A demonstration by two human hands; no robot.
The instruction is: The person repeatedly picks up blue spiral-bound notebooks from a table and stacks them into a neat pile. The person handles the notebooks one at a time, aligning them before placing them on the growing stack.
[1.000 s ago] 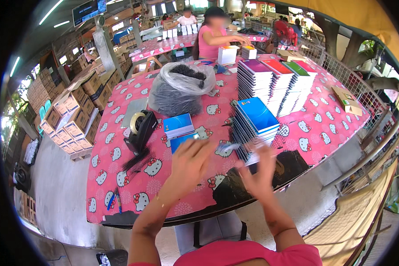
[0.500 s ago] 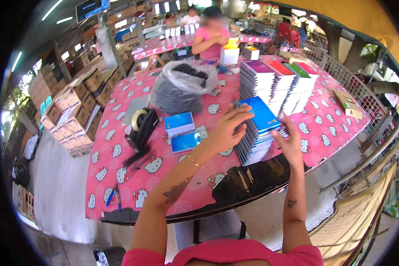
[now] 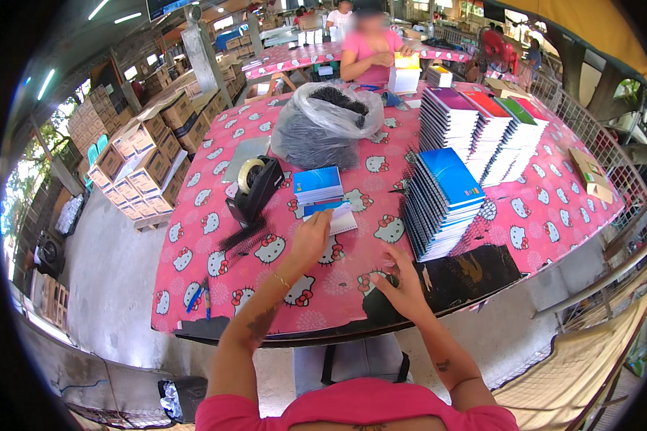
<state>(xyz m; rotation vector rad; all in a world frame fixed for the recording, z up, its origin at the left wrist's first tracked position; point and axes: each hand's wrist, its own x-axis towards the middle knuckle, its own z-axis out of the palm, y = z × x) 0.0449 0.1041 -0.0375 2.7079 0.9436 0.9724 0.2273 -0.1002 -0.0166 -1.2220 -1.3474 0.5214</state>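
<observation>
In the middle of the frame, the left hand [image 3: 315, 233] has its fingers drawn together, pinching a thin blue-and-white booklet [image 3: 343, 220] at its left end. This booklet lies on a pink surface [image 3: 341, 309] printed with white cats, just below a short stack of small blue-covered booklets [image 3: 318, 185]. Right of centre, the right hand [image 3: 402, 284] is spread, thumb apart from the fingers, holding nothing. It is near the lower left of a tall stack of blue spiral-bound notebooks [image 3: 449, 201].

Left of the short stack is a black plastic tape dispenser [image 3: 255, 192] with a pale roll of tape; 2 slim pens [image 3: 207, 299] lie at the lower left of the surface. Above centre sits a translucent plastic bag [image 3: 323, 128] filled with black material. At the upper right, taller notebook stacks [image 3: 474, 133] show purple, red and green covers. Beyond them, at the top, a person in a pink top [image 3: 370, 54] handles a yellow-topped white stack [image 3: 405, 76].
</observation>
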